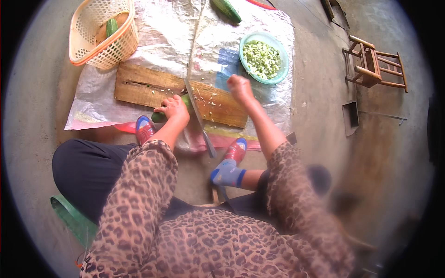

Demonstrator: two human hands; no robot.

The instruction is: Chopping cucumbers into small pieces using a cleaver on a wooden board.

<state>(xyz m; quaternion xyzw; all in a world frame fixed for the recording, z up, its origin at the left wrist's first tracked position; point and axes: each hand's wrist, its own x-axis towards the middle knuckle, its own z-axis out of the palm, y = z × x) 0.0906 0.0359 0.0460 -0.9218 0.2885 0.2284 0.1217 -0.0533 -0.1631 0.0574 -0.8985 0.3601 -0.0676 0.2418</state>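
Observation:
My left hand (175, 110) grips a long green gourd or cucumber (159, 117) from above, at the near edge of a wooden board (153, 87). Right beside it, a long narrow metal blade (195, 106) crosses the board, its dark handle end (208, 146) towards me. Neither hand touches that handle. My right hand (240, 88) is a slightly blurred fist over the board's right end, short of a pale green bowl (285, 62). No object shows in it, but the inside of the fist is hidden. Chopped green-white pieces (261, 59) fill the bowl.
Under the board lies a silvery woven plastic sheet (163, 38), with another green gourd (227, 11) at its far side. A perforated plastic basket (120, 45) at far left holds a green gourd (112, 27). Small wooden chair (372, 66) and metal dustpan (350, 118) are on the right.

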